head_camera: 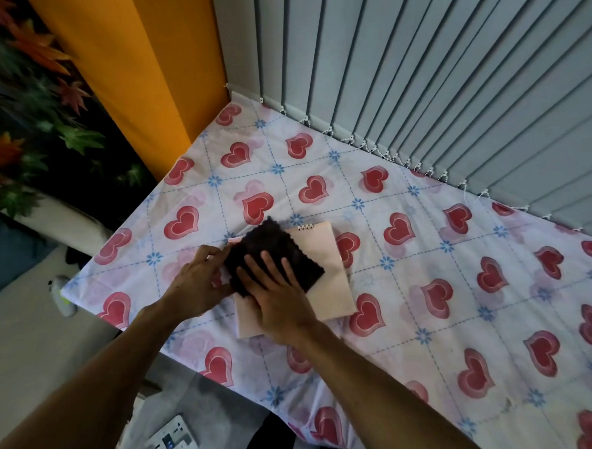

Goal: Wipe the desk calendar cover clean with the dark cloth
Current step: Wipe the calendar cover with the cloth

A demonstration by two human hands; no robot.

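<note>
A pale pink desk calendar (328, 274) with a spiral binding at its far edge lies flat on the heart-patterned cloth. A dark cloth (271, 242) with zigzag edges covers its left part. My right hand (277, 294) lies flat on the dark cloth, fingers spread, pressing it onto the cover. My left hand (198, 281) sits at the calendar's left edge, fingertips pinching that edge beside the dark cloth.
The table wears a white tablecloth (428, 286) with red hearts. Grey vertical blinds (417, 80) hang along the far side, an orange pillar (136, 78) stands at the left corner. A white power strip (169, 444) lies on the floor below the near table edge.
</note>
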